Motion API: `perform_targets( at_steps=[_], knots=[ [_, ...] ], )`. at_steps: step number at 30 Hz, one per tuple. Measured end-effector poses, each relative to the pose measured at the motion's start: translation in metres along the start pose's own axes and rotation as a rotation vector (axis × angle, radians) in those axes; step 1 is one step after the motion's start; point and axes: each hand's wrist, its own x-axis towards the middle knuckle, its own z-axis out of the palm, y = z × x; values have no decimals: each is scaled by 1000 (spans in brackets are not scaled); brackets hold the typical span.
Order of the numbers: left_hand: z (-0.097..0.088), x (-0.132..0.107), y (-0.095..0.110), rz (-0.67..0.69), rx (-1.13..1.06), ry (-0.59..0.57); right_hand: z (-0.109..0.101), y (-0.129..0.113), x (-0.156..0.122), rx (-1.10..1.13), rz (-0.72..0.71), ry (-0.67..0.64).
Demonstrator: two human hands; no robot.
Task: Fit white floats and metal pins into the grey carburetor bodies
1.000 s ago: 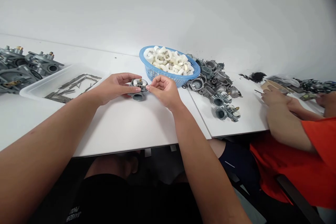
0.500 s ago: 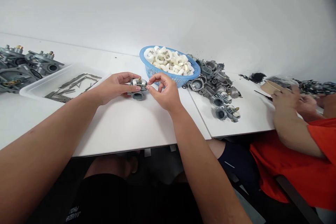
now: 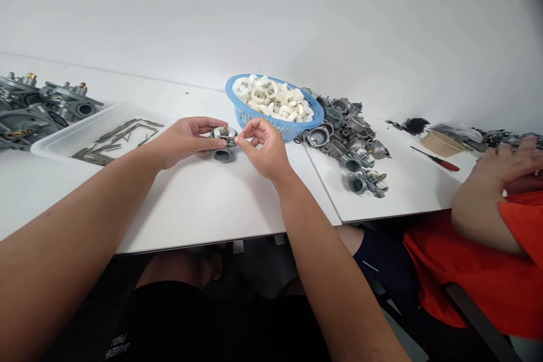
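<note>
A small grey metal carburetor body (image 3: 223, 143) with a white float on top rests on the white table (image 3: 203, 203). My left hand (image 3: 186, 138) grips it from the left, thumb and fingers wrapped round it. My right hand (image 3: 263, 147) is at its right side, thumb and forefinger pinched together against the part's top edge; what they pinch is too small to make out. Just behind stands a blue plastic basket (image 3: 254, 119) filled with white floats (image 3: 274, 99).
A clear tray (image 3: 63, 138) of thin metal pins lies left, with grey carburetor bodies (image 3: 34, 107) beyond it. A heap of carburetor bodies (image 3: 352, 136) lies right of the basket. A person in an orange shirt (image 3: 509, 260) sits at the right, near a red-handled screwdriver (image 3: 436, 159) and brown bowl (image 3: 443, 143).
My right hand's fingers have shifted slightly at the part's right edge, staying pinched. The neighbouring person's hands moved right, uncovering the brown bowl and screwdriver.
</note>
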Motion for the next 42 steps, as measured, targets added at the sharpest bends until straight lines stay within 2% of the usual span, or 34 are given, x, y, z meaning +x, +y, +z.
perform_targets(
  at_steps=[4,9,18,24,30,37,42],
  knots=[
    [0,0,-2,21,-7,-39,0,1,0,-7,-2,-23],
    [0,0,-3,16,-15,-38,1,2,1,-37,-9,20],
    [0,-1,-3,24,-18,-37,5,1,0,36,16,50],
    [0,-1,-3,41,-11,-36,5,2,0,99,34,16],
    [0,-3,-1,34,-42,-13,4,3,0,72,15,5],
    [-1,-2,-1,18,-28,-29,-2,-1,2,161,136,-36],
    [1,-1,-5,19,60,-35,-7,1,4,171,158,-26]
  ],
)
